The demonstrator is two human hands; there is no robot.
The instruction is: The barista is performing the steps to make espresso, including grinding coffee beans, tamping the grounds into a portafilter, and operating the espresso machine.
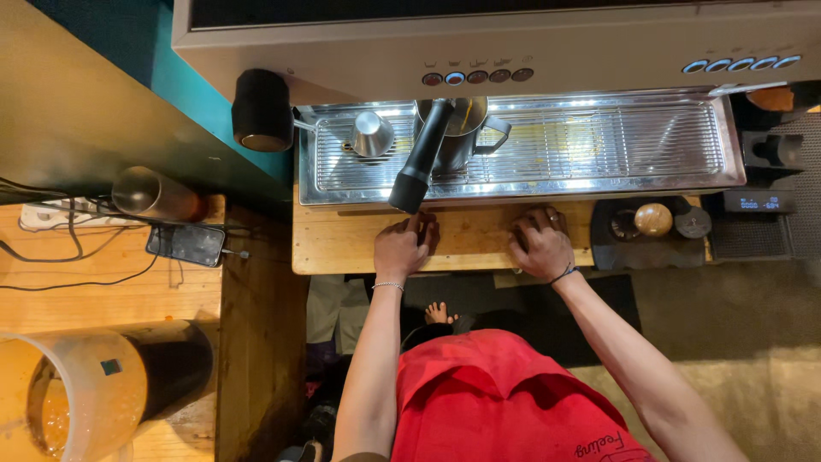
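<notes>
Big espresso machine (513,43) fills the top of the view, its steel drip tray (616,141) running wide beneath it. On that tray stands a metal milk pitcher (466,128), handle to the right, and a small steel cup (372,134) upside down to its left. A black portafilter handle (419,158) juts out over the tray toward the person, its end hanging just past the tray's front edge.

Below it — the wooden shelf (342,239), and both hands are on it. The left hand (404,246) rests knuckles up, fingers curled, closed on nothing; the portafilter handle's end sits just above and beside its knuckles, near but not touching as far as I can tell. The right hand (540,244) lies flat-curled on the wood too, empty, well right of the handle.

Just right of that hand, a dark tamping mat (641,248) holds a wooden-topped tamper (653,220). Far left, a phone (186,245) lies on a wooden counter beside a steel tumbler (154,195) on its side.
</notes>
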